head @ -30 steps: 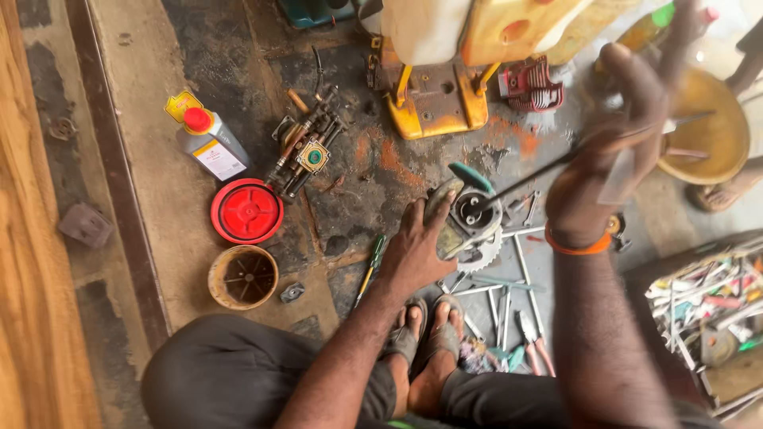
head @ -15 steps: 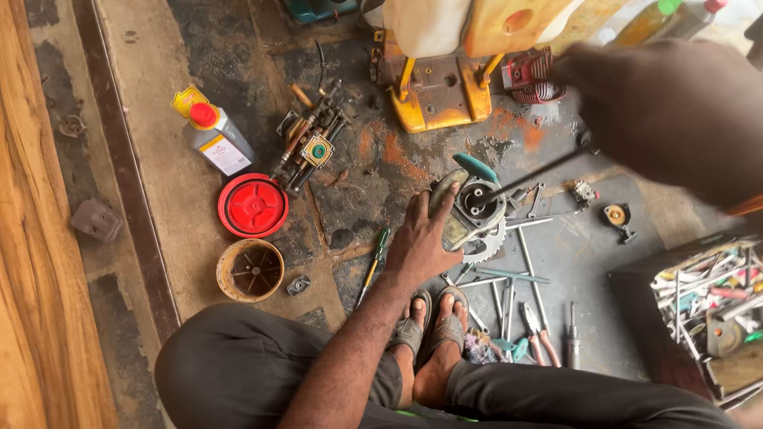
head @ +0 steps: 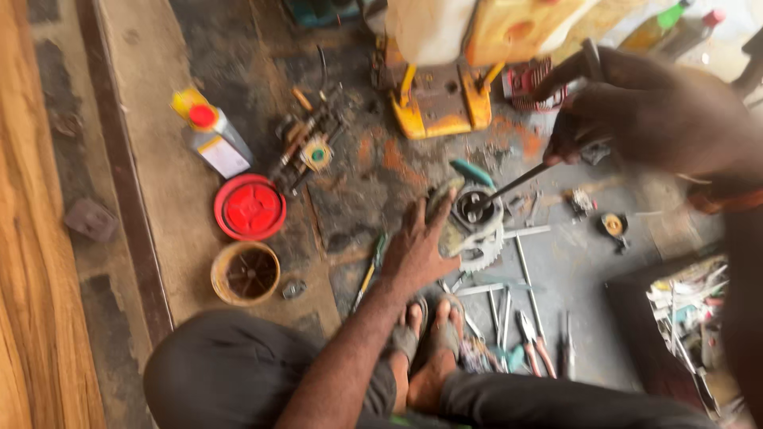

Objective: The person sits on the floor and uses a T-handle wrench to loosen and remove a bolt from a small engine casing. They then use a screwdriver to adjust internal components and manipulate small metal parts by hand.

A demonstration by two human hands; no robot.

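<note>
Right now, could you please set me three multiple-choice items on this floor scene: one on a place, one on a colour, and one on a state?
1. Where does the left hand rest?
A. On the round metal engine part
B. On the bottle
C. Inside the tool tray

2. What colour is the round lid beside the open tin?
A. Blue
B. Red
C. White

3. How is the long metal tool in the right hand placed?
A. Lying flat on the floor
B. Standing in the tin
C. Slanted, its tip down in the engine part

Answers: 1 A, the fingers lie against its left rim; 2 B, it is plainly red; 3 C, the rod runs down from the raised fist into the part's middle.
</note>
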